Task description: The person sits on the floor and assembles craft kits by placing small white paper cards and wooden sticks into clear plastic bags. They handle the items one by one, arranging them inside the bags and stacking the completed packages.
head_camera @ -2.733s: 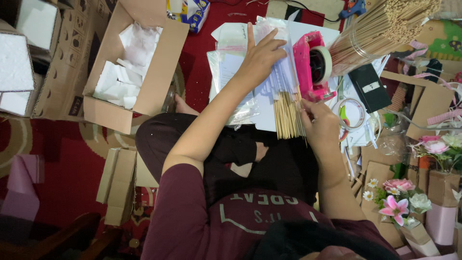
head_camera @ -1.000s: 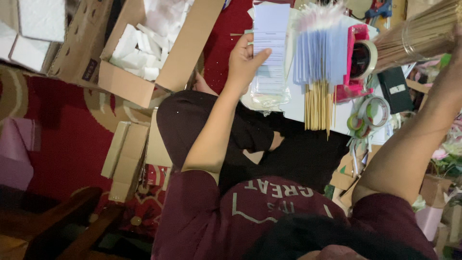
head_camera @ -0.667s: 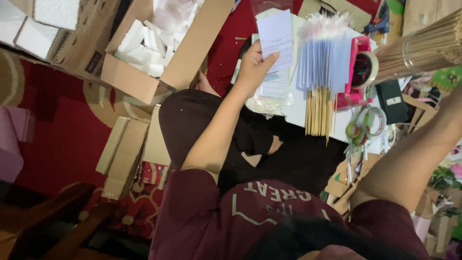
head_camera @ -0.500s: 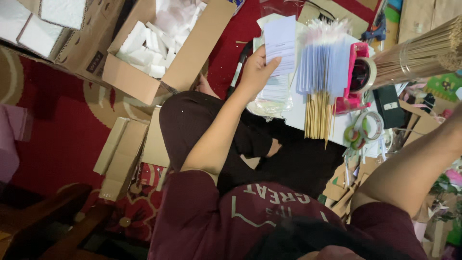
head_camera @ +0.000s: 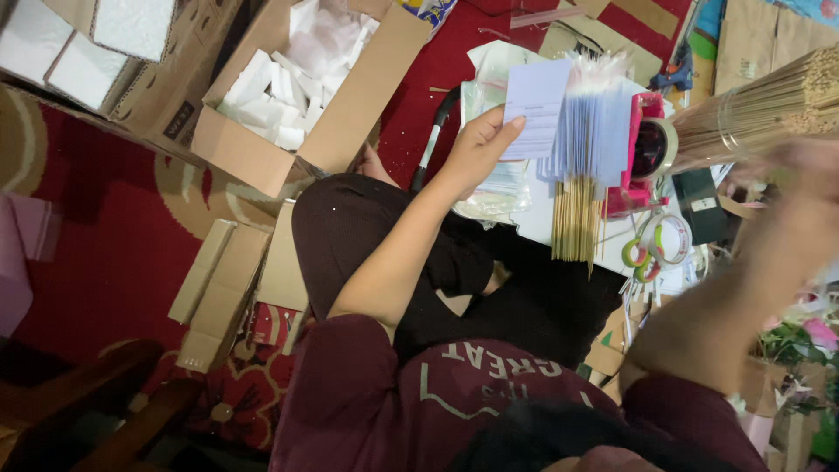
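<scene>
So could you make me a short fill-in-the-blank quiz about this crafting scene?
The left hand holds a pale ___ paper slip.
The open brown cardboard box holds ___ foam pieces.
The tape dispenser is coloured ___.
The blurred right hand reaches towards a bundle of thin ___ sticks.

Missing: blue; white; pink; wooden

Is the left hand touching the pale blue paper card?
Touching: the head view shows the left hand with fingertips pressed on the pale blue paper card's edge.
</scene>
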